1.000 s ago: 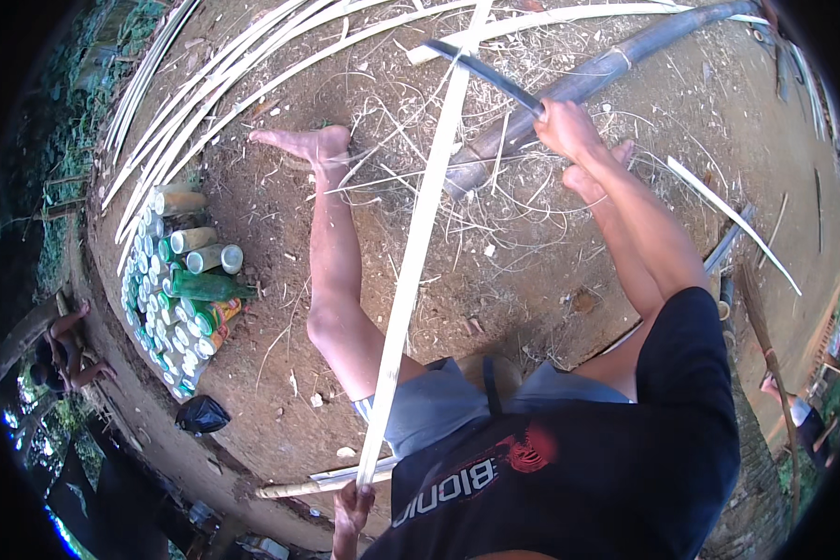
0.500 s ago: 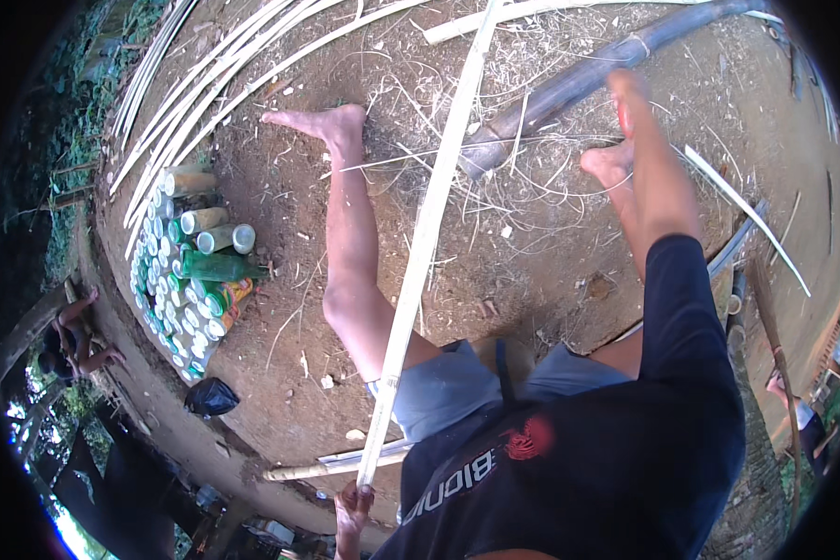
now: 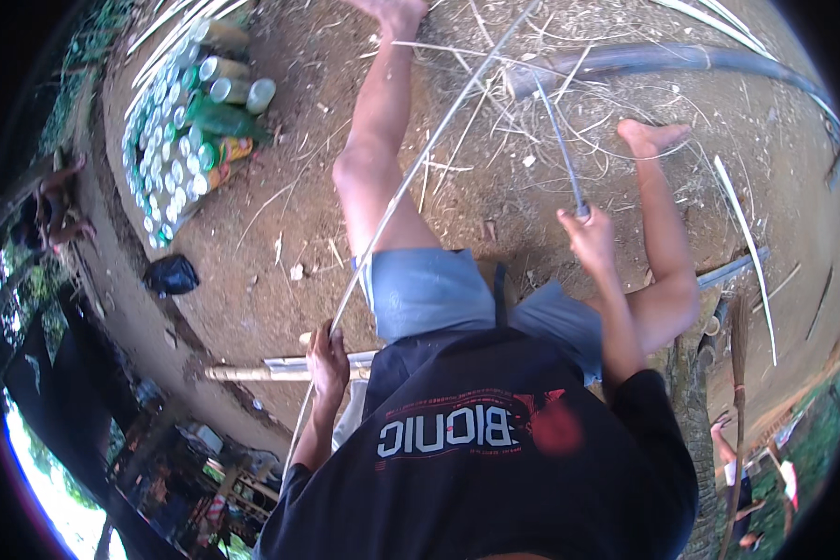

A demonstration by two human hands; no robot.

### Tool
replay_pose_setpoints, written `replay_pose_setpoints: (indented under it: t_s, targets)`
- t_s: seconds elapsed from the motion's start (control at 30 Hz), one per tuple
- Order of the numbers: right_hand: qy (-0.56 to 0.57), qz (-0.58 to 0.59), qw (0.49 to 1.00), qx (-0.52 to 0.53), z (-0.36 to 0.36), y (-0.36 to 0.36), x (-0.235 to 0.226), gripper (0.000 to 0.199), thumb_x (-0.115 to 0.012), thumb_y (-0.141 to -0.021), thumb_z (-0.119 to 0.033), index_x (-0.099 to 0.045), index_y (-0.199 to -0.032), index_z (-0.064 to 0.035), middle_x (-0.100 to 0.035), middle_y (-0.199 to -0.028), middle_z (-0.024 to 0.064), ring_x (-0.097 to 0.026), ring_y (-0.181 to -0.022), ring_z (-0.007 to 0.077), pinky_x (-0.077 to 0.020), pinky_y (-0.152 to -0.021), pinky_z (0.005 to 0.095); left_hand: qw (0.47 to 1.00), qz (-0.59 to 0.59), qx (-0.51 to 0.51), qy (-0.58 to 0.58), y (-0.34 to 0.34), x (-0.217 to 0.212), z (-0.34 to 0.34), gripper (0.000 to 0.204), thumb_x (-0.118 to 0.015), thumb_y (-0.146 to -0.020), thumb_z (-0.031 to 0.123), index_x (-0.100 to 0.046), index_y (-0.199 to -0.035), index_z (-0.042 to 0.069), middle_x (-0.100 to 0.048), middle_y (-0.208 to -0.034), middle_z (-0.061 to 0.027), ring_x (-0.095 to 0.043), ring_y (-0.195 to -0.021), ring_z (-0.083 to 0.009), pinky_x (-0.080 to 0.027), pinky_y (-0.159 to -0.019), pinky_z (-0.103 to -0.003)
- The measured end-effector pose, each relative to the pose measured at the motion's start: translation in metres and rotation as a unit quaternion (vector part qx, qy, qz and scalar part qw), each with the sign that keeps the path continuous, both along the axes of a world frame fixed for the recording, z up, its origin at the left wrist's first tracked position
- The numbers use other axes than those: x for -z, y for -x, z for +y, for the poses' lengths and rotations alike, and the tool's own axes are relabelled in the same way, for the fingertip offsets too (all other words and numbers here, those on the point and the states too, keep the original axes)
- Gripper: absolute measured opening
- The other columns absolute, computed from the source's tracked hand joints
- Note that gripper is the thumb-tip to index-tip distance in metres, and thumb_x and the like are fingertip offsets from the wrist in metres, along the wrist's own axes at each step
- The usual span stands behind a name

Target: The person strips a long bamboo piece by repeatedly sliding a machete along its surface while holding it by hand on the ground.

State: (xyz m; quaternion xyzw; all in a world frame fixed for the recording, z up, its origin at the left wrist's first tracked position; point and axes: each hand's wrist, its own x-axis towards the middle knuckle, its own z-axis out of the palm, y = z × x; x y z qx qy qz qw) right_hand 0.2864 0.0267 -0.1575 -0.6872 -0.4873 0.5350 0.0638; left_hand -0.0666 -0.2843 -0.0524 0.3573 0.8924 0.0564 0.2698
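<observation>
A long pale bamboo strip (image 3: 404,189), seen nearly edge-on, slants from the lower left up past my left thigh to the top of the view. My left hand (image 3: 327,362) is closed around it beside my left hip. In front of my right thigh, my right hand (image 3: 592,241) grips what looks like a long, narrow-bladed knife (image 3: 562,140). Its blade points forward and a little left, its tip near the cut end of a thick dark bamboo pole (image 3: 625,62). Blade and strip are apart.
Thin shavings (image 3: 495,121) litter the dirt ground. Bottles and cans (image 3: 182,135) are packed together at the left, near a black plastic bag (image 3: 172,275). Pale strips (image 3: 751,252) lie to the right. Other people (image 3: 61,205) are at the far left and lower right.
My right hand has come back from far forward to near my right knee. The strip has turned from its broad face to its edge. My left hand is higher in view; my view has shifted.
</observation>
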Motion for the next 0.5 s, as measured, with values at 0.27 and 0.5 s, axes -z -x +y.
replay_pose_setpoints:
  t_s: [0.27, 0.5]
  targets:
    - [-0.052, 0.016, 0.998, -0.039, -0.078, 0.045, -0.008, 0.034, -0.074, -0.084, -0.031, -0.059, -0.077, -0.0017, -0.059, -0.059, 0.0097, -0.057, -0.054, 0.0206, -0.0451, -0.055, 0.0364, 0.997, -0.08, -0.014, 0.009, -0.019, 0.01, -0.014, 0.035, -0.066, -0.091, 0.028, -0.055, -0.099, -0.004, -0.058, -0.084, -0.0212, -0.056, -0.078, -0.0371, -0.044, -0.072, -0.046]
    - [-0.065, -0.009, 0.996, -0.057, -0.07, 0.024, 0.004, 0.034, -0.074, -0.083, -0.032, -0.061, -0.079, -0.0007, -0.061, -0.061, 0.0116, -0.061, -0.056, 0.0227, -0.0463, -0.055, 0.0363, 0.991, -0.135, -0.004, 0.01, -0.008, 0.027, -0.016, 0.038, -0.07, -0.089, 0.03, -0.057, -0.106, -0.001, -0.061, -0.077, -0.0146, -0.057, -0.067, -0.0229, -0.047, -0.063, -0.04]
